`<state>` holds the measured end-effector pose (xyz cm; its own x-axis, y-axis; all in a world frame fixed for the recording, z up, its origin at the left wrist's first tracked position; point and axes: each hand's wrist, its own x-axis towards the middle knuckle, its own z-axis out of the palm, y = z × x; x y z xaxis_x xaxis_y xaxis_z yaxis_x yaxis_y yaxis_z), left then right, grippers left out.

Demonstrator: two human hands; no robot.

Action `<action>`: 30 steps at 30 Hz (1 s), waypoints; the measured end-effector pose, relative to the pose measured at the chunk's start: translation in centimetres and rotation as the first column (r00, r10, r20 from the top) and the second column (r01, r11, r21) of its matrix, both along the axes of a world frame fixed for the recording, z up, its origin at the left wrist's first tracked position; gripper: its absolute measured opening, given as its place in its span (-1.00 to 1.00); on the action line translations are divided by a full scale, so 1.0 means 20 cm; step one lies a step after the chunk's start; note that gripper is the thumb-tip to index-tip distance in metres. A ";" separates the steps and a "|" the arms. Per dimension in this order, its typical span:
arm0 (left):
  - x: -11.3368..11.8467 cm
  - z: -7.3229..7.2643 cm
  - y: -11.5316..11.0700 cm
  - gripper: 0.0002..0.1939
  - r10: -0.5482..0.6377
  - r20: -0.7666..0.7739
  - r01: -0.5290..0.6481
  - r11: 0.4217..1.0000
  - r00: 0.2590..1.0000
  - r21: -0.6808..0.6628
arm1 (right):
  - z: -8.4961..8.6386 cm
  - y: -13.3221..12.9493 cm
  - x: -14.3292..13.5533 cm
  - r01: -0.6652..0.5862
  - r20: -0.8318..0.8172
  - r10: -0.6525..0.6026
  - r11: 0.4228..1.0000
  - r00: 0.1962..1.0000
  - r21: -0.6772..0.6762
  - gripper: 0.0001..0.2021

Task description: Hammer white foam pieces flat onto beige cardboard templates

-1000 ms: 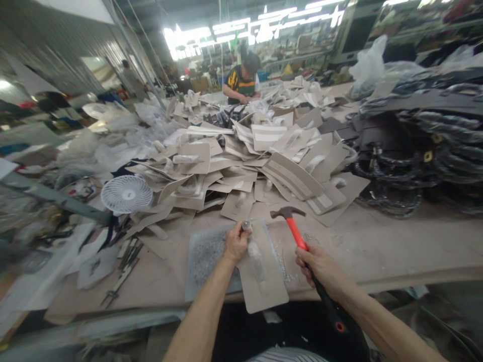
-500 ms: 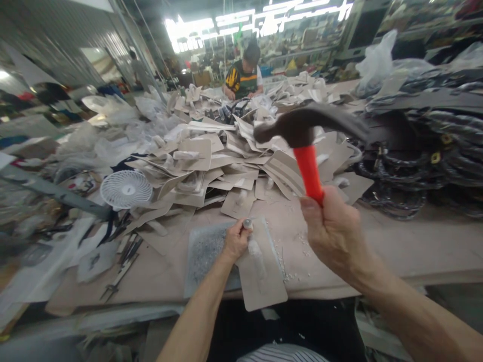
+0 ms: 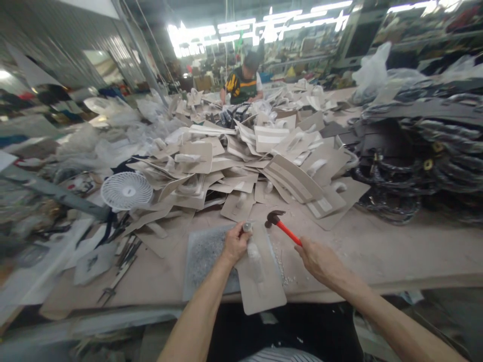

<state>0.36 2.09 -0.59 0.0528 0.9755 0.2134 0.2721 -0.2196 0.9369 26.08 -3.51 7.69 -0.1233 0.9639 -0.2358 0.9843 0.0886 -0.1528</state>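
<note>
My left hand [image 3: 236, 243] is closed round a short metal punch [image 3: 247, 227], its round top showing above the fingers. It stands at the far end of a beige panel [image 3: 263, 296] with a plastic-wrapped handle [image 3: 254, 256]. The panel lies partly on a worn grey board [image 3: 207, 256] and its near end sticks out past the table edge. My right hand [image 3: 315, 256] grips a claw hammer [image 3: 289, 234] by its red handle. The dark hammer head is low, to the right of the punch and apart from it. What the punch's lower end touches is hidden.
A big heap of beige panels [image 3: 234, 166] fills the table's middle. Dark wrapped handles [image 3: 400, 186] are piled at right. A white fan [image 3: 127, 191] and several metal tools [image 3: 123, 271] are at left. A co-worker [image 3: 244, 83] sits across. Small white bits [image 3: 289, 279] lie about.
The hammer has come down from high in front of me to low beside the punch, with my right hand still round it. My left hand has kept its place.
</note>
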 end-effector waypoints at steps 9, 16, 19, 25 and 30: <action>0.01 -0.02 0.02 -0.71 0.053 0.209 -0.027 0.991 0.976 -0.128 | 0.00 -0.03 -0.39 -0.729 0.079 0.754 0.596 0.653 0.336 -0.66; -0.04 0.22 0.11 -0.55 0.335 0.524 -0.299 0.942 0.783 -0.156 | 0.04 -0.04 -0.53 -0.631 0.108 0.637 0.697 0.763 0.340 -0.70; -0.08 0.41 0.10 -0.55 0.237 0.453 -0.268 0.963 0.860 0.005 | 0.06 -0.04 -0.55 -0.430 -0.018 0.445 0.874 0.895 0.226 -0.70; -0.01 0.33 0.02 -0.67 0.149 0.308 -0.136 0.989 0.940 -0.065 | 0.05 -0.04 -0.56 -0.034 -0.192 0.041 0.999 0.981 0.040 -0.64; 0.06 0.13 0.00 -0.64 0.110 0.323 -0.057 0.984 0.940 -0.170 | 0.01 -0.06 -0.57 0.106 -0.202 -0.091 0.992 0.975 0.064 -0.67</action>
